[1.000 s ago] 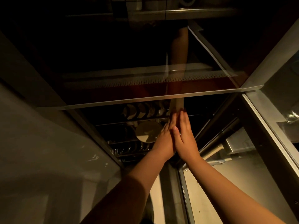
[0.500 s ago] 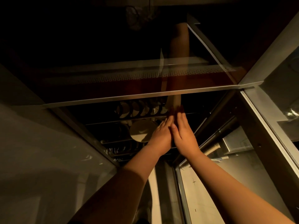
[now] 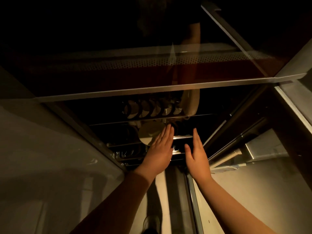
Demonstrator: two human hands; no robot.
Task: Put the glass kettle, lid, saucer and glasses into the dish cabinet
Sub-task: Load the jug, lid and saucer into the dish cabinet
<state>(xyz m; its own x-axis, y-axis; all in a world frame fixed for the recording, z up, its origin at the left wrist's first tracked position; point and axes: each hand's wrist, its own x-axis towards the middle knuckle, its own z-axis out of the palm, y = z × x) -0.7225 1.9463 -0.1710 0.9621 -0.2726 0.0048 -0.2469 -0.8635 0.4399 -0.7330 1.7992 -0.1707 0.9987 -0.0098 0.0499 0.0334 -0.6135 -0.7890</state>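
I look down into a dark dish cabinet with wire racks [image 3: 182, 137]. A round pale saucer [image 3: 150, 133] stands in the middle rack, and a row of small dishes [image 3: 148, 109] stands in the rack behind it. My left hand [image 3: 160, 149] is flat with straight fingers, its fingertips at the saucer's right edge. My right hand [image 3: 196, 154] is also flat and holds nothing, a hand's width to the right of the left one. A reflected arm [image 3: 190, 105] shows on the cabinet's glass front [image 3: 152, 76]. The kettle, lid and glasses cannot be made out in the dark.
A pale panel [image 3: 50, 149] flanks the opening on the left. On the right are a metal frame edge [image 3: 290, 102], a diagonal rail [image 3: 228, 156] and a grey box [image 3: 263, 147]. Below lie a light floor [image 3: 253, 191] and my shoe [image 3: 152, 222].
My hands were pressed together side by side; they have drawn back a little and parted. The view has tilted slightly, so the racks sit lower in the picture.
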